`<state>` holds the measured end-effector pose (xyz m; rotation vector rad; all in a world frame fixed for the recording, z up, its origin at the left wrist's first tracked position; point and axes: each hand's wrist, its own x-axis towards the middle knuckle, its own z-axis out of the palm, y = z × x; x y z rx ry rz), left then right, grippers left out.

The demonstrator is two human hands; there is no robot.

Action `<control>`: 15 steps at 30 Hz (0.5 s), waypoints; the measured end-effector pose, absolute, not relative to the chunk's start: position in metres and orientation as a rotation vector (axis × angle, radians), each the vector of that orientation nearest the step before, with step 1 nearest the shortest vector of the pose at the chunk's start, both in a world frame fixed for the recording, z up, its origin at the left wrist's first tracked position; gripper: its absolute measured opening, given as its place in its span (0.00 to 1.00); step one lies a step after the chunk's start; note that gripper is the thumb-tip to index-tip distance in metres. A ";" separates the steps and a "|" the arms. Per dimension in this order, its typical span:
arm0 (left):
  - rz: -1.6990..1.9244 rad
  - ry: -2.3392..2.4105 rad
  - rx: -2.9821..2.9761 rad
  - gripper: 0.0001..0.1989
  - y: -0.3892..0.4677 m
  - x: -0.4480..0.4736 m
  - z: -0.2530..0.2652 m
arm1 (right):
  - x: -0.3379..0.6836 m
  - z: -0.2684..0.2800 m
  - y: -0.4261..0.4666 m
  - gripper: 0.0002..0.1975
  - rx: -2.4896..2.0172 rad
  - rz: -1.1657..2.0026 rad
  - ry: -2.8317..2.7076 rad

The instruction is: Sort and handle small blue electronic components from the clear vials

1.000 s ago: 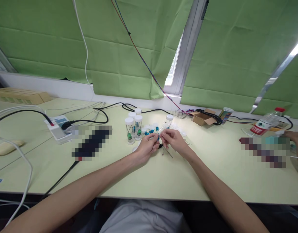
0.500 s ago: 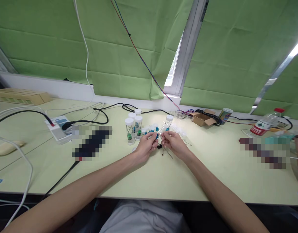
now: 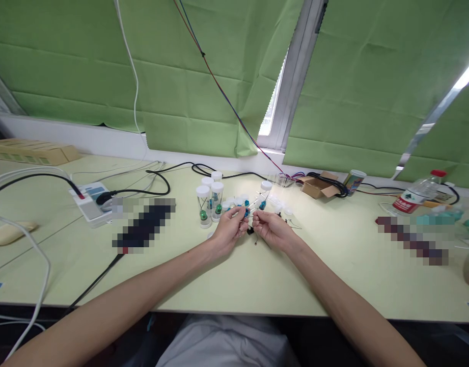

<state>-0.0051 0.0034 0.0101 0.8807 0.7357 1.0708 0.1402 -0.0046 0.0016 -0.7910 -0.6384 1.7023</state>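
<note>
Two bare hands meet over a pale surface (image 3: 234,283), fingertips almost together. The left hand (image 3: 228,229) holds a small blue piece (image 3: 246,210) pinched between thumb and fingers, at the tip of the grip and on the side facing the other hand. The right hand (image 3: 273,230) is drawn in, its fingers narrow and curled at the tips; whether anything slim is caught between them is too small to tell. From those right fingers, the blue piece lies just to the left and slightly farther from the person, with the left hand the nearer of the two. Its long axis is hard to read, being partly hidden by the left fingers; fine pale rods (image 3: 253,206) slant away beyond it, toward the far right, and whether they join it cannot be told.

Left of the hands, white-capped clear tubes stand upright in a cluster, the nearest tube (image 3: 203,204) with a green bead-like item inside. Another capped tube (image 3: 265,188) stands just beyond the right hand, a blue item (image 3: 262,205) showing at its lower part. A small black part (image 3: 250,231) lies between the hands, nearer the person than the pinched piece. Farther back sits an open cardboard box (image 3: 317,187).
</note>
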 end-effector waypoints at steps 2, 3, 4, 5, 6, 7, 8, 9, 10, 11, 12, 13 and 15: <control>1.071 0.728 0.884 0.13 0.004 -0.005 0.010 | 0.141 0.001 -0.004 0.06 -0.772 1.731 -0.642; 1.072 0.726 0.887 0.14 0.004 -0.005 0.010 | 0.141 0.001 -0.004 0.06 -0.760 1.745 -0.641; 1.073 0.725 0.890 0.14 0.004 -0.005 0.009 | 0.141 0.001 -0.004 0.06 -0.749 1.757 -0.636; 1.075 0.725 0.893 0.14 0.004 -0.005 0.009 | 0.141 0.001 -0.003 0.06 -0.740 1.766 -0.626; 1.076 0.727 0.897 0.13 0.004 -0.005 0.009 | 0.141 0.001 -0.003 0.06 -0.734 1.768 -0.614; 1.075 0.734 0.900 0.13 0.004 -0.006 0.008 | 0.141 0.001 -0.003 0.06 -0.730 1.762 -0.601; 1.075 0.743 0.904 0.12 0.004 -0.006 0.008 | 0.141 0.001 -0.003 0.06 -0.726 1.752 -0.588; 1.073 0.754 0.908 0.12 0.004 -0.006 0.008 | 0.141 0.001 -0.003 0.06 -0.723 1.737 -0.577; 1.073 0.765 0.912 0.12 0.004 -0.006 0.007 | 0.140 0.000 -0.003 0.06 -0.722 1.719 -0.569; 1.073 0.775 0.917 0.11 0.004 -0.006 0.007 | 0.140 0.000 -0.003 0.06 -0.724 1.700 -0.566; 1.075 0.781 0.922 0.11 0.005 -0.006 0.006 | 0.140 0.000 -0.003 0.05 -0.728 1.680 -0.567; 1.076 0.785 0.927 0.10 0.005 -0.005 0.006 | 0.140 -0.001 -0.002 0.05 -0.734 1.662 -0.573; 1.075 0.792 0.932 0.09 0.005 -0.005 0.006 | 0.139 -0.002 -0.002 0.04 -0.745 1.633 -0.599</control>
